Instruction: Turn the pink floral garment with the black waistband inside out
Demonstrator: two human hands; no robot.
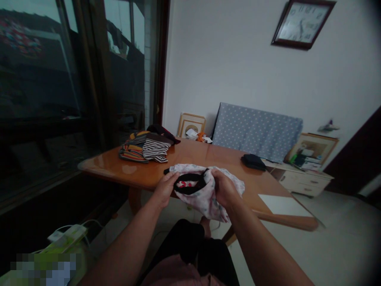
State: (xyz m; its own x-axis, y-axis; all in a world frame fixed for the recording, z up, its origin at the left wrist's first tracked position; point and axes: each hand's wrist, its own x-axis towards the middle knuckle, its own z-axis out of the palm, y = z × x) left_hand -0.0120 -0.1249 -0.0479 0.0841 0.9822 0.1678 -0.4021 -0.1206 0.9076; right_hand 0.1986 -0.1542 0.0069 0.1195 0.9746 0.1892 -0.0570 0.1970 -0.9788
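Both hands hold one garment (205,194) at the near edge of the desk (208,163), in front of the person's body. The garment is pale, with a faint floral print and a black trim band at its opening; a bit of red and white shows inside that opening. The left hand (165,188) is closed on the left side of the band, thumb on top and fingers tucked under the cloth. The right hand (224,188) grips the right side, fingers curled into the fabric. The two hands are near each other, with the opening between them. Part of the garment rests on the desk behind the hands, and the rest hangs down over the edge between the forearms.

Farther back on the left of the desk lies a pile of clothes (145,147): a black-and-white striped piece on top, a multicoloured striped one beside it and a dark one behind. A small dark folded item (253,161) sits well apart on the right side of the desk. A white sheet (282,204) lies flat near the right corner.

Behind the desk a dotted blue cloth (256,131) covers something against the wall, with picture frames (190,124) leaning at either side. A clock (302,22) hangs on the wall above. Dark windows (59,79) fill the left.
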